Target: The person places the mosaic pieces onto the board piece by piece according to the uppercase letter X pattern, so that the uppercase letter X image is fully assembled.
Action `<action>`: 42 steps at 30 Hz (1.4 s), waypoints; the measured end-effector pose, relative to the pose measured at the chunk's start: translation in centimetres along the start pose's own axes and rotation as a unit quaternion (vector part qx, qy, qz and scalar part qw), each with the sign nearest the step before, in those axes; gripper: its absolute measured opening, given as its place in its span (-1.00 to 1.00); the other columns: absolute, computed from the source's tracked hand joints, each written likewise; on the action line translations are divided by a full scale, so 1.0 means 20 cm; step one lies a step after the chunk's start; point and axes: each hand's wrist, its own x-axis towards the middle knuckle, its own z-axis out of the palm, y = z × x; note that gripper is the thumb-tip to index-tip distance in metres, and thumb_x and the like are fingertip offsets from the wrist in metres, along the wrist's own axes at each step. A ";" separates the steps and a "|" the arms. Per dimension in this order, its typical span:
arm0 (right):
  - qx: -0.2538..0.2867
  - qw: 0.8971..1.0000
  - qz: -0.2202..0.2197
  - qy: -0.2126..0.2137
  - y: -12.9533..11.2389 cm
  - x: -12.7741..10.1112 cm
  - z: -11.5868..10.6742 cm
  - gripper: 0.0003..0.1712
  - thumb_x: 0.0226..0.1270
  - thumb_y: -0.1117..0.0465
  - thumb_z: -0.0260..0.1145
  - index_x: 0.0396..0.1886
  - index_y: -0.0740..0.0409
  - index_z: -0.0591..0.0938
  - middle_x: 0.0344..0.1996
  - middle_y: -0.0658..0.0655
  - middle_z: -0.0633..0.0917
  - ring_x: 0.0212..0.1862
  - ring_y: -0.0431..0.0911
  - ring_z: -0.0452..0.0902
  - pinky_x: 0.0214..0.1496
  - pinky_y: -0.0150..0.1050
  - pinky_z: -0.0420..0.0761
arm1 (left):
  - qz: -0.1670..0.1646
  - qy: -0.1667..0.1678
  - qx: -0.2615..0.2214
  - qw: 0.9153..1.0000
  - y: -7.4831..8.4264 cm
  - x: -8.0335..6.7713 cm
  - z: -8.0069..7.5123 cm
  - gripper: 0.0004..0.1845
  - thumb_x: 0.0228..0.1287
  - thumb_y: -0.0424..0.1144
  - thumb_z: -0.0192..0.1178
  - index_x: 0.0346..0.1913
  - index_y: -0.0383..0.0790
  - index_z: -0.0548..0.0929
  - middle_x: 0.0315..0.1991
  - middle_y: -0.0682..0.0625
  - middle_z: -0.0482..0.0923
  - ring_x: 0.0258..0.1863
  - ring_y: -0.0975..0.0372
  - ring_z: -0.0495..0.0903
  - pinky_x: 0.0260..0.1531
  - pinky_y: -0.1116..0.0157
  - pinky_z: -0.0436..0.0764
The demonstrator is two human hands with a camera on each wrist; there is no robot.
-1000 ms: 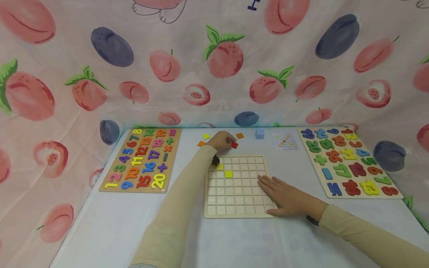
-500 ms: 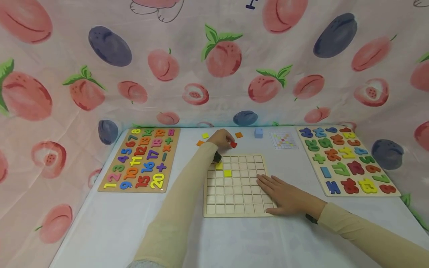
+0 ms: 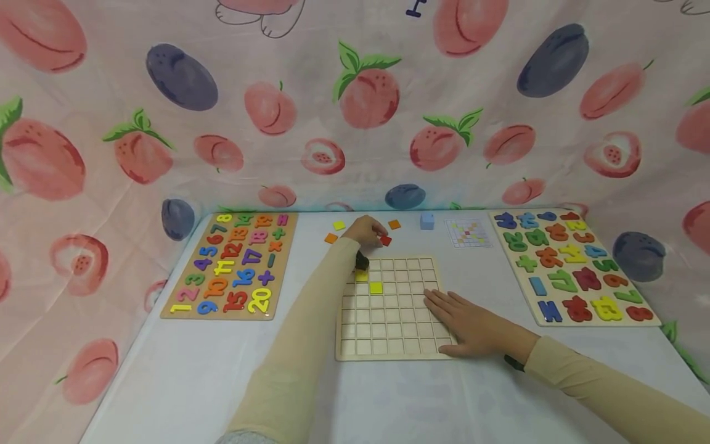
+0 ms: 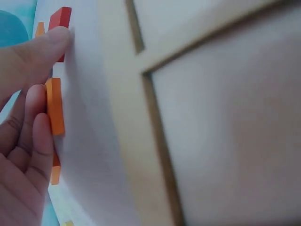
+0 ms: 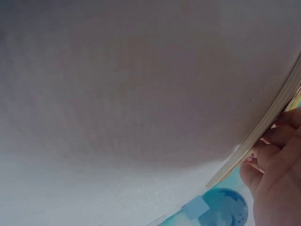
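Note:
My left hand (image 3: 363, 232) is beyond the far edge of a wooden grid board (image 3: 394, 356), with thumb and fingers at a small red square tile (image 3: 386, 241). In the left wrist view, the thumb presses on the red tile (image 4: 60, 18), and the index fingertip is hidden behind it. Its other fingers curl beside an orange tile (image 4: 55, 106). Two yellow tiles lie in the grid: one yellow tile (image 3: 376, 288) in plain sight, another yellow tile (image 3: 362, 276) partly under the left wrist. My right hand (image 3: 466, 324) rests with extended fingers on the board's right edge.
Around the left hand lie a yellow tile (image 3: 339, 226) and orange tiles (image 3: 331, 238). Farther right are a light blue cube (image 3: 426, 222) and a printed pattern card (image 3: 468, 234). Number puzzle boards stand left (image 3: 222, 265) and right (image 3: 574, 265). A fruit-print cloth (image 3: 322, 92) hangs behind.
The left hand stays by the red tile, its fingers shifting only slightly there. My right hand keeps its place on the board. The head view has drifted a little.

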 end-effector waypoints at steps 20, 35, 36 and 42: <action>0.005 1.000 0.009 -0.007 0.00 0.00 -0.01 0.06 0.23 -0.42 0.02 0.46 0.24 0.07 0.49 0.19 0.06 0.50 0.07 -0.05 0.44 0.06 0.13 | 0.012 0.021 0.045 0.999 0.01 -0.03 -0.03 -0.74 0.08 -0.34 0.36 -0.12 -0.16 0.72 -0.09 -0.05 0.61 -0.10 0.17 0.52 -0.04 0.27 0.56; 0.009 1.000 0.010 -0.005 0.00 0.00 0.00 0.06 0.24 -0.41 0.02 0.47 0.24 0.05 0.49 0.18 0.05 0.50 0.05 -0.04 0.44 0.04 0.13 | 0.044 0.032 0.034 0.998 -0.01 -0.04 -0.03 -0.74 0.04 -0.29 0.40 -0.15 -0.20 0.72 -0.20 -0.06 0.65 -0.22 0.18 0.53 -0.14 0.28 0.56; 0.010 1.000 0.011 -0.004 0.00 0.00 0.00 0.06 0.23 -0.41 0.02 0.47 0.23 0.05 0.49 0.18 0.05 0.50 0.05 -0.04 0.44 0.04 0.13 | 0.046 0.033 0.034 0.998 -0.02 -0.03 -0.03 -0.74 0.03 -0.29 0.40 -0.16 -0.21 0.72 -0.21 -0.06 0.65 -0.22 0.18 0.54 -0.14 0.29 0.56; 0.010 1.000 0.012 -0.001 0.00 0.00 0.00 0.06 0.23 -0.42 0.02 0.47 0.21 0.05 0.49 0.16 0.05 0.50 0.05 -0.04 0.42 0.05 0.16 | 0.060 0.025 0.043 0.997 -0.04 -0.01 -0.03 -0.72 0.03 -0.24 0.41 -0.14 -0.20 0.72 -0.20 -0.05 0.67 -0.22 0.20 0.58 -0.14 0.32 0.57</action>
